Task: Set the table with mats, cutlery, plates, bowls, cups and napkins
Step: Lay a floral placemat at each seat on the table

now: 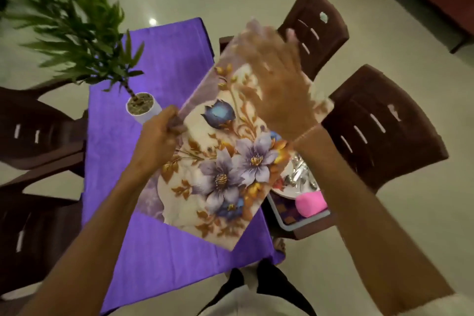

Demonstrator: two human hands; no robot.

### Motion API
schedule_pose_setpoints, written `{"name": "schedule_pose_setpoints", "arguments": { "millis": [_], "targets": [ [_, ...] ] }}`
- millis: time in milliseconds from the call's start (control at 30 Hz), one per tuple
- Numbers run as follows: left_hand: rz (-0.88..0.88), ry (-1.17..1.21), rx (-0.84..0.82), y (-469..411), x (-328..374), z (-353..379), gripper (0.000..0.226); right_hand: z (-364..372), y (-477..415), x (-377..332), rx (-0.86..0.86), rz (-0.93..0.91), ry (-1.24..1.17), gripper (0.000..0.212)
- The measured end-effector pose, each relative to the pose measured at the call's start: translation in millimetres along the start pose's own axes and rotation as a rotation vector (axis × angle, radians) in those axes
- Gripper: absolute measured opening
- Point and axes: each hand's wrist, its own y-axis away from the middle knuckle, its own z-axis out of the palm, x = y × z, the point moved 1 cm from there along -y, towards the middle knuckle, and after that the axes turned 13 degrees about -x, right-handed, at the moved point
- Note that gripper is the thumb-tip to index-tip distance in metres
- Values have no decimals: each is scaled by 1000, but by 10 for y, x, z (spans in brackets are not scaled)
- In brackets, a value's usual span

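Observation:
A floral table mat (220, 161), cream with purple and blue flowers, is held tilted above the purple tablecloth (159, 251). My left hand (160, 136) grips the mat's left edge. My right hand (277, 84) lies blurred over the mat's far end, fingers spread; whether it holds the mat is unclear. To the right, a tray (295, 223) on a chair seat carries a plate with cutlery (300, 174) and a pink cup (311, 204), partly hidden by the mat.
A potted plant in a white pot (142, 108) stands on the table's left side, its leaves reaching up left. Brown chairs stand on both sides: two at right (379, 126) and two at left (38, 131). My feet show below the table's near edge.

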Motion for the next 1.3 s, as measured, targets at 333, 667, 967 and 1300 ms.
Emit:
{"name": "schedule_pose_setpoints", "arguments": {
  "millis": [333,667,967,1300],
  "targets": [
    [-308,640,197,930,-884,395,9,1181,1308,-541,-366,790,-1520,39],
    [-574,781,187,1269,-1203,923,29,1598,1419,-711,-347,752,-1296,48],
    [-607,787,261,1259,-1382,982,8,1993,1408,-669,-364,796,-1286,40],
    [-908,563,176,1259,-1806,1630,23,2919,1916,-574,-473,1112,-871,26]
  ]
}}
